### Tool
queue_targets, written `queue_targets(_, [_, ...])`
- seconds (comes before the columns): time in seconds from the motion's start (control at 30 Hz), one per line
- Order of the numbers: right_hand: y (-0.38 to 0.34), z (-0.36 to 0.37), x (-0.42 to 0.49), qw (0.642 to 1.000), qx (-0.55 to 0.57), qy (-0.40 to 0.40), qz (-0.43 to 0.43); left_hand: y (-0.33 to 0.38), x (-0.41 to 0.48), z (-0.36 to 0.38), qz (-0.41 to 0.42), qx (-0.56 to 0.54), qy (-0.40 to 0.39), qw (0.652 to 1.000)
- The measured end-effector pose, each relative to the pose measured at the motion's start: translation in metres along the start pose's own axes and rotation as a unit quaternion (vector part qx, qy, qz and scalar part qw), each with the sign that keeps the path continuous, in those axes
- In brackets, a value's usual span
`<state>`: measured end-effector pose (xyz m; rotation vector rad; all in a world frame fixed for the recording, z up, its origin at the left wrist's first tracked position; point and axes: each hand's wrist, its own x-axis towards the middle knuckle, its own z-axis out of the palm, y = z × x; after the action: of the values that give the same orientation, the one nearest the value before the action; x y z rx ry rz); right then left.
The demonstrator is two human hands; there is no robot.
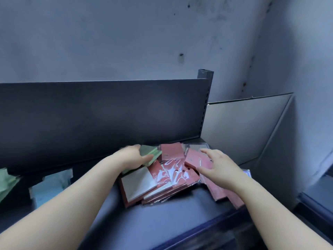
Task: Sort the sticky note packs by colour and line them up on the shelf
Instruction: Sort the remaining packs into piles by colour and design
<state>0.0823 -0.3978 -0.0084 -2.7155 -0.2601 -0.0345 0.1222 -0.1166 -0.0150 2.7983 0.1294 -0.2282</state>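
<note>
A heap of wrapped pink sticky note packs [173, 175] lies on the dark shelf [162, 219], right of centre. My left hand [132, 157] grips a green pack [150, 154] at the heap's back left, thumb on top and fingers under it. With its fingers spread, my right hand [216, 168] hovers over or touches a pink pack [195, 159] on the right of the heap. One pack [138, 184] shows a pale face. At the far left stand a green pack [7, 184] and a light blue pack [51, 184].
The shelf's dark back panel [108, 120] rises behind the heap, with a slotted upright post [206, 98] at its right end. A grey board [243, 127] leans right of the post. The shelf's blue front edge [207, 230] runs below my arms.
</note>
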Motion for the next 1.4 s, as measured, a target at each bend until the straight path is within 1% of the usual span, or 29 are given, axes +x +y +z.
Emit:
queue_targets(0.13, [0.006, 0.001, 0.022, 0.997, 0.027, -0.053, 0.059, -0.002, 0.017, 0.001, 0.034, 0.02, -0.012, 0.999])
queue_targets(0.23, [0.006, 0.016, 0.031, 0.996, 0.001, -0.075, 0.054, -0.006, 0.028, -0.001, 0.054, 0.033, -0.021, 0.998])
queue_targets(0.3, [0.003, 0.027, 0.033, 0.997, -0.015, -0.061, 0.053, -0.009, 0.031, -0.001, 0.064, 0.029, -0.025, 0.997])
queue_targets(0.5, [-0.022, 0.046, 0.032, 0.999, -0.015, -0.005, 0.039, -0.017, 0.032, -0.007, 0.082, 0.001, -0.041, 0.996])
queue_targets(0.63, [-0.039, 0.059, 0.033, 1.0, -0.008, 0.001, 0.028, -0.022, 0.026, -0.012, 0.082, 0.0, -0.021, 0.996])
queue_targets(0.73, [-0.049, 0.063, 0.034, 1.0, 0.002, 0.023, 0.019, -0.025, 0.018, -0.017, 0.072, -0.006, 0.006, 0.997])
queue_targets(0.87, [-0.055, 0.058, 0.033, 0.995, 0.004, 0.095, -0.022, -0.033, 0.002, -0.023, 0.062, -0.034, 0.059, 0.996])
queue_targets(1.0, [-0.072, 0.045, 0.026, 0.982, 0.07, 0.157, -0.079, -0.033, -0.027, -0.033, 0.05, -0.039, 0.117, 0.991])
queue_targets(1.1, [-0.091, 0.038, 0.014, 0.968, 0.11, 0.182, -0.134, -0.034, -0.059, -0.04, 0.04, -0.047, 0.153, 0.986])
queue_targets(1.2, [-0.111, 0.039, -0.007, 0.957, 0.156, 0.17, -0.173, -0.041, -0.1, -0.041, 0.026, -0.061, 0.182, 0.981])
queue_targets(1.4, [-0.151, 0.057, -0.061, 0.947, 0.196, 0.1, -0.233, -0.066, -0.197, -0.016, -0.025, -0.101, 0.233, 0.967])
